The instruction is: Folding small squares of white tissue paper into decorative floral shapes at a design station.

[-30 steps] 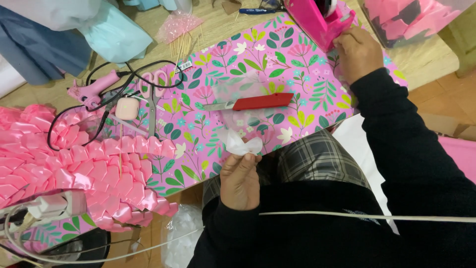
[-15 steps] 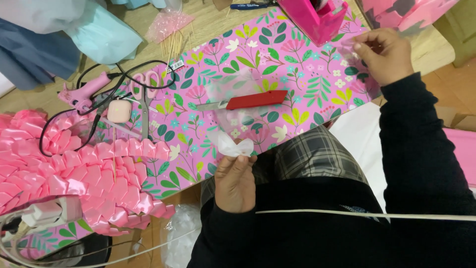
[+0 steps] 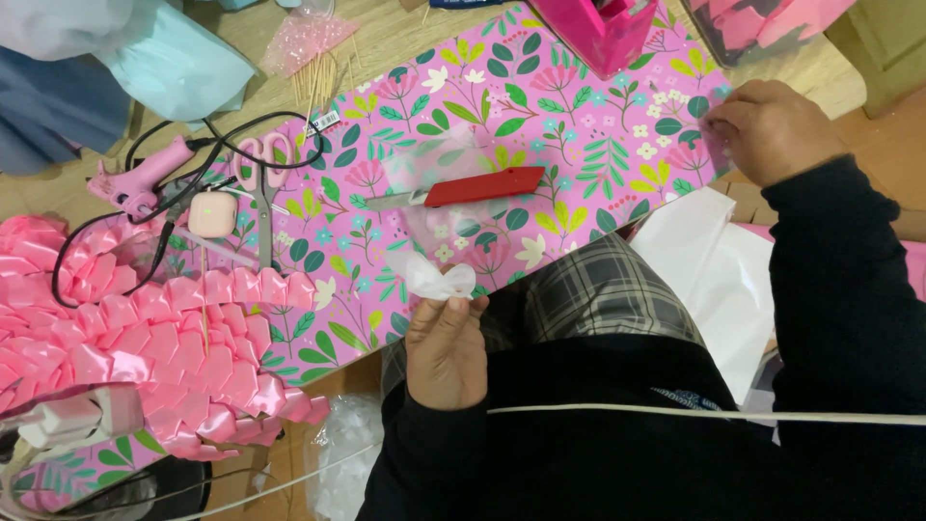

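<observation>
one floral pink sheet (image 3: 540,125) (wooden floor (image 3: 386,39) beneath) under red cutter (image 3: 482,186).

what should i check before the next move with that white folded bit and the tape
1. Left hand pinches the white folded piece at its fingertips: ok.
2. Right hand holds a clear strip near the edge of the floral paper: cannot tell whether it is tape, or stuck.
3. Red-handled cutter lies on the paper between the hands, blade pointing away from the right hand: ok, apart from both.
4. Pink scissors and glue gun lie to the left, tangled with the black cable: not ok for a quick grab.
5. Pink ribbon piece sits left of the left hand, not touched: ok.
</observation>
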